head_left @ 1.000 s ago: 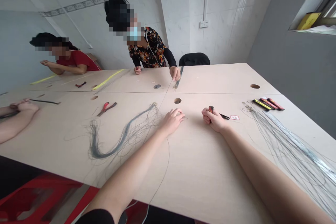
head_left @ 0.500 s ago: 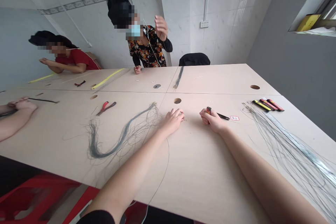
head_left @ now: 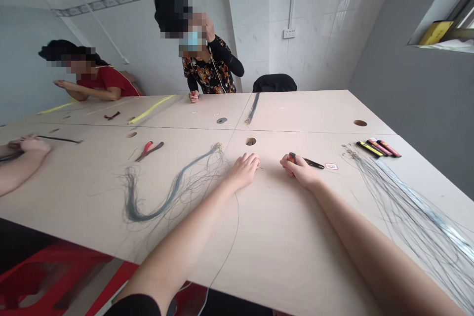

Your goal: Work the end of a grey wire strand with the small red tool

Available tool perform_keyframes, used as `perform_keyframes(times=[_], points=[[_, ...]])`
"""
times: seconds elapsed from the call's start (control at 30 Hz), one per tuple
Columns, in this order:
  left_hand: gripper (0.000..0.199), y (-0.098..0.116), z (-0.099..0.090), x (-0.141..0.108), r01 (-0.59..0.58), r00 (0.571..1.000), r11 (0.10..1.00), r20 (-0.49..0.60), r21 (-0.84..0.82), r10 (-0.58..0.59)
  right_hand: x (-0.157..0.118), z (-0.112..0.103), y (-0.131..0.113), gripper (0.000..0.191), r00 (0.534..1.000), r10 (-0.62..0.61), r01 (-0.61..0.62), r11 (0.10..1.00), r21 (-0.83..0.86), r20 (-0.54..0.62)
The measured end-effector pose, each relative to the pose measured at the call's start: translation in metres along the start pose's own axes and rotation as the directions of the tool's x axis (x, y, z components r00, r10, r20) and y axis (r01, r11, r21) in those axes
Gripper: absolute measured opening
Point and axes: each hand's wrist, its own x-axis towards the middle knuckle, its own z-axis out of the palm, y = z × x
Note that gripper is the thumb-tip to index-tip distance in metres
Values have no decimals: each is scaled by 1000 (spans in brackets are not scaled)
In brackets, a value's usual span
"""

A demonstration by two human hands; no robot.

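A thin strand's end [head_left: 261, 168] is pinched in the left hand [head_left: 244, 170], projecting rightward, toward the lighter [head_left: 292, 157] gripped by the right hand [head_left: 300, 171].

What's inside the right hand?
The right hand grips a red-and-black object; only its end shows. The rest is covered, and anything else inside can't be seen.

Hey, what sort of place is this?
Probably a small handwork workshop: other people share the long table, where a bundle of fine strands and a red-and-dark hand tool lie.
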Motion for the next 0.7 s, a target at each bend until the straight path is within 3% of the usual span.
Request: perform_keyframes(times=[0.2,0.47,0.7], points=[[15,-1,1,0,26,998,1000,-51,3,-26,0,-1,0,27,1000,26,-27,997,71,18],[10,4,3,3,113,993,992,-12,-48,-114,-1,0,-2,26,999,15,-18,998,67,46],[10,6,6,3,74,997,997,17,-4,-74,-2,1,-7,28,999,26,-28,999,41,45]])
